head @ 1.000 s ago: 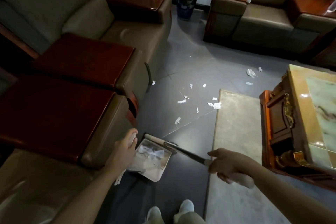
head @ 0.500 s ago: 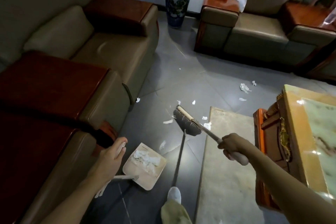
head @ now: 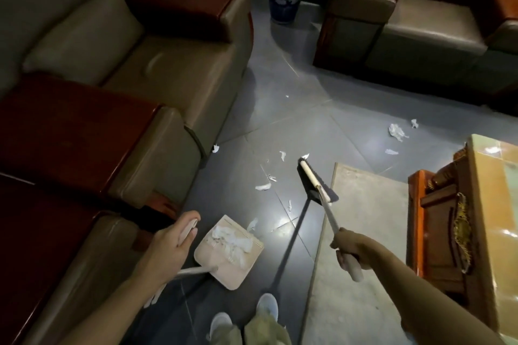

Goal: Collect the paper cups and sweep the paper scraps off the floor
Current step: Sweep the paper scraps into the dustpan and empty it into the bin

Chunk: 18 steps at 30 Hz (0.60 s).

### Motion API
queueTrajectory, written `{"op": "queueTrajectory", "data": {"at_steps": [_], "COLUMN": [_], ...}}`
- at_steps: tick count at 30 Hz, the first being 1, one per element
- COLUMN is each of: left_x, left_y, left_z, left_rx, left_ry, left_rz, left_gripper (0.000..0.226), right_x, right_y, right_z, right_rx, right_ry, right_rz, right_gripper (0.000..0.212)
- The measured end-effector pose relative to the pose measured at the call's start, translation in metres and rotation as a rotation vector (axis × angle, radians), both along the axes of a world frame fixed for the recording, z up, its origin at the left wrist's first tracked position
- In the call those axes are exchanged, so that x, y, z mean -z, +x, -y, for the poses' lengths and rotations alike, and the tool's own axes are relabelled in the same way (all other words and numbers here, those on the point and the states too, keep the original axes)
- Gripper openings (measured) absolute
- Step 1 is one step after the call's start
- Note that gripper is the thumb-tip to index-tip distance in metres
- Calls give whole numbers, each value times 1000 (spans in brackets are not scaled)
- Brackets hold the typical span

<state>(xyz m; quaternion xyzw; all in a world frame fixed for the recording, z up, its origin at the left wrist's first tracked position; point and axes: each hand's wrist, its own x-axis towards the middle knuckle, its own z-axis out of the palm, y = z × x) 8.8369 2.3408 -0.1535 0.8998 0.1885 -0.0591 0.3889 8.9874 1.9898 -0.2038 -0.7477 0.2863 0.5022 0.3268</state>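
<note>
Grey floor tiles [head: 280, 120] run between the sofas and a pale rug [head: 364, 232] on the right. One broom [head: 316, 182] slants from the right hand [head: 350, 246], which is clenched round its handle, away and leftward to its head at the rug's edge. One dustpan [head: 229, 269] lies just right of the left hand [head: 171, 249], which grasps its handle, mouth pointing far-right. About eleven paper scraps [head: 263, 186] lie loose beyond it; more sit inside.
</note>
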Motion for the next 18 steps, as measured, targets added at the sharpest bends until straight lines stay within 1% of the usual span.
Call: {"op": "queueTrajectory", "data": {"at_steps": [3,5,9,10,12,13,16,18], "left_x": [-1,-1,-3,-3,-3,-4,-6,-7], "left_y": [6,6,4,4,5,6,7,9], "left_z": [4,4,3,1,-1,-2,3,5], "left_rx": [-6,-10,25,30,29,30,49,73], "left_ry": [-17,-26,-37,-43,-53,-52,-36,-17], "left_rz": [13,12,17,14,9,7,14,8], "left_gripper": [18,18,19,18,17,18,18,20], "right_x": [-6,-15,-41,-50,-69,-76,-91,-96], "right_y": [-32,-52,-77,-79,-78,-78,-76,-74], "right_z": [-16,-27,-47,-51,-53,-51,-41,-36], "right_rx": [106,81,89,54,-72,-99,-76,-68], "right_ry": [87,97,128,142,124,114,122,115], "right_rz": [-36,-45,-101,-93,-13,23,44,61], "right_gripper": [28,35,29,25,21,21,23,20]}}
